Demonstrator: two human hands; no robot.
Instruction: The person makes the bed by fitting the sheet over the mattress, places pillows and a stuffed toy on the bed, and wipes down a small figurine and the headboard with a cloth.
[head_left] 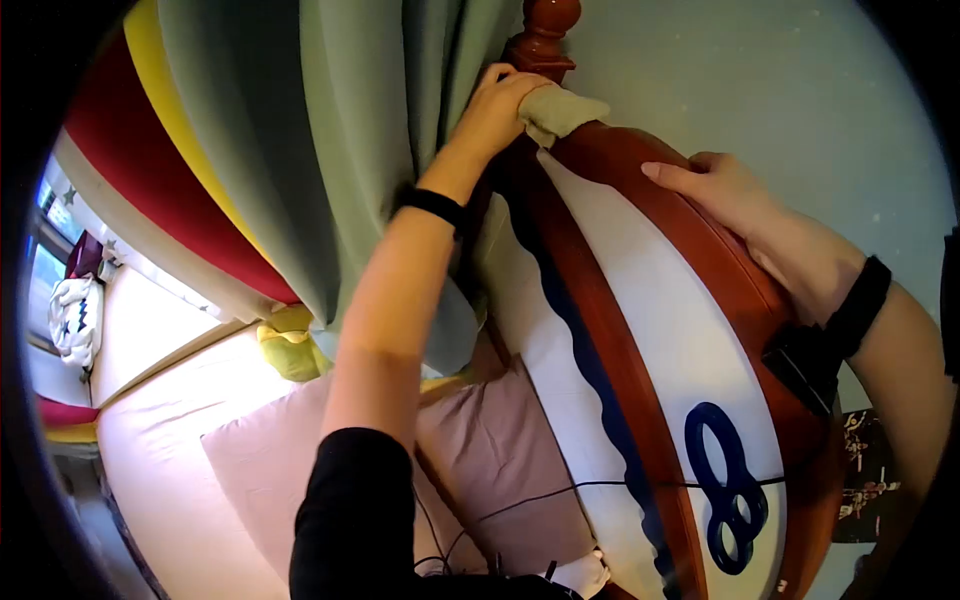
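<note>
My left hand (497,108) is closed on a pale greenish cloth (566,112), pressing it to the upper end of the wooden headboard (622,165), just below a turned post (547,35). Part of the cloth hangs loose to the right of the fingers. My right hand (728,198) grips the headboard's curved top edge farther along, its thumb lying on the front face and its fingers mostly hidden behind. The headboard is reddish brown with a white panel (655,290) and a dark blue wavy border. A blue figure-eight ornament (727,488) sits low on the panel.
Long striped curtains (260,140) hang at the left, close to my left arm. Below lie mauve pillows (505,460) and a yellow-green plush item (290,345) on a bed (170,440). A thin black cable (540,494) crosses the headboard. A wall (800,110) stands behind.
</note>
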